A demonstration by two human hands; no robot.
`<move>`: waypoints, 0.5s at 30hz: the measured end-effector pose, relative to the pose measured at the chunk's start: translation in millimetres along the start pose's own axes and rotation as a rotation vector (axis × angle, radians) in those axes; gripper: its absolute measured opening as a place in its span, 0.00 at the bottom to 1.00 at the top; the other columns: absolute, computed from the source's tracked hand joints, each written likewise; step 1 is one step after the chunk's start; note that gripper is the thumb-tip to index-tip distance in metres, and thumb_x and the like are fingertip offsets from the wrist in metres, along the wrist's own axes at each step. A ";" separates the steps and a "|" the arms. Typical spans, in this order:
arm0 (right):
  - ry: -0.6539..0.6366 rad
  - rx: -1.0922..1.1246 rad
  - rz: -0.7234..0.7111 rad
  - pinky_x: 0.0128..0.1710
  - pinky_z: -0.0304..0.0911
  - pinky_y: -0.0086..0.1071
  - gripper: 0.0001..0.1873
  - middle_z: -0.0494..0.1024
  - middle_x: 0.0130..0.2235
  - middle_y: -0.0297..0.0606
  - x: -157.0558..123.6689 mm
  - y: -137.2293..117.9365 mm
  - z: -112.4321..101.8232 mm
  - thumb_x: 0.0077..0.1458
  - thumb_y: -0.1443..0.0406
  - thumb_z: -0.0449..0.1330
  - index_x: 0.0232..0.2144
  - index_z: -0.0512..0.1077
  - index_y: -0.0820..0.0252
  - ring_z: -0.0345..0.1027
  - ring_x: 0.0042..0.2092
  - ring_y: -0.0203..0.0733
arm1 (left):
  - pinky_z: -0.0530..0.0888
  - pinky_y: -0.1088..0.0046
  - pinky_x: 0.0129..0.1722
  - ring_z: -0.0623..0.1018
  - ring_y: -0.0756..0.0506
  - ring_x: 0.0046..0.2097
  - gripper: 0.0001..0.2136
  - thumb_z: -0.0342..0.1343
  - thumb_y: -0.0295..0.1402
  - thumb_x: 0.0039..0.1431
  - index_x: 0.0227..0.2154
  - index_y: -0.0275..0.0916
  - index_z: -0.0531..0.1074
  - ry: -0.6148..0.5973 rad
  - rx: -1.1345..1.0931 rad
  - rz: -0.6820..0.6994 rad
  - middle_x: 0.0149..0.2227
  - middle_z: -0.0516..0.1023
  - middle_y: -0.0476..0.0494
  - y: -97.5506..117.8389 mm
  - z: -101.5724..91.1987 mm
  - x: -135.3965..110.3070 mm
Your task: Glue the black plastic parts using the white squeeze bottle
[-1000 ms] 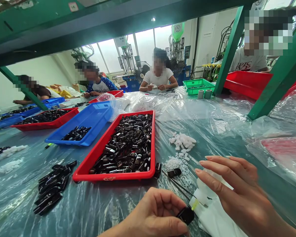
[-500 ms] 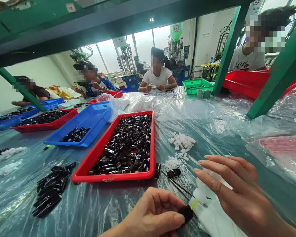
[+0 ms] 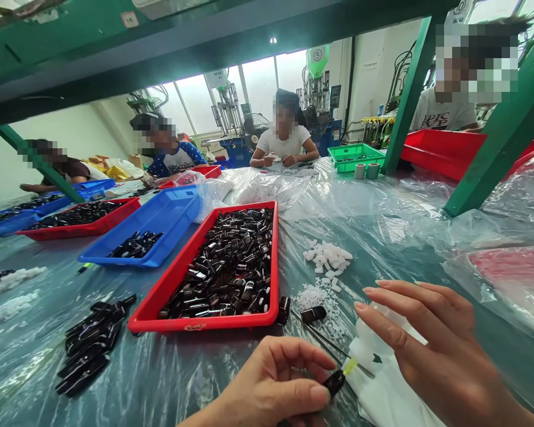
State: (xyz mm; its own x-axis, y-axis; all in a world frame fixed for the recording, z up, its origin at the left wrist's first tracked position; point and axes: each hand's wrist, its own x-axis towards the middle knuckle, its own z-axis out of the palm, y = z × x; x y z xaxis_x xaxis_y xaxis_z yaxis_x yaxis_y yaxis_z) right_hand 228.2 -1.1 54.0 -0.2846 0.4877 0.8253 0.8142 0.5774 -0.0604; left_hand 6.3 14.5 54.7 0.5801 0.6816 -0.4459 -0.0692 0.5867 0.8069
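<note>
Black plastic parts [image 3: 218,267] glossy; red plastic tray [image 3: 204,324] smooth; polythene sheeting [image 3: 382,231] clear, shiny; tweezers [image 3: 323,339] metal.

head-worn view, forward and down, over left hand [image 3: 267,385], right hand [image 3: 427,350]

Left hand [image 3: 267,385] and right hand [image 3: 445,356], wrists cut off below

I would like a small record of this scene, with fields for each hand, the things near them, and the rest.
Left hand: pinches a glossy black part
Right hand: open, fingers spread above a white cloth
Things: tweezers on the plastic sheet; red tray of black parts
Rest: blue tray, green tray, co-worker across the table
</note>
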 end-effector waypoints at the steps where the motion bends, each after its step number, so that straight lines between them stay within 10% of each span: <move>1: -0.004 -0.004 0.001 0.48 0.52 0.47 0.17 0.76 0.42 0.42 0.2 0.0 -0.2 0.59 0.77 0.49 0.40 0.74 0.59 0.66 0.48 0.46 | 0.68 0.86 0.15 0.76 0.53 0.20 0.19 0.71 0.34 0.35 0.33 0.36 0.76 0.009 -0.005 0.002 0.27 0.77 0.50 -0.5 -0.6 0.6; 15: 0.008 0.011 0.006 0.48 0.52 0.47 0.19 0.76 0.42 0.41 -1.8 0.3 0.7 0.59 0.77 0.47 0.42 0.73 0.58 0.67 0.47 0.46 | 0.65 0.84 0.22 0.71 0.56 0.22 0.16 0.72 0.30 0.33 0.28 0.33 0.75 -0.028 0.002 0.050 0.23 0.76 0.49 -9.1 -2.6 0.5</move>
State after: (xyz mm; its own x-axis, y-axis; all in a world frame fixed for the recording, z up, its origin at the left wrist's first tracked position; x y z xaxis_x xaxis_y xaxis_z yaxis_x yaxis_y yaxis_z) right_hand 228.6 -1.3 52.1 -0.2758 0.4862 0.8292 0.8101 0.5819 -0.0718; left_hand 5.1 10.6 46.1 0.5988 0.6975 -0.3935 -0.0969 0.5508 0.8290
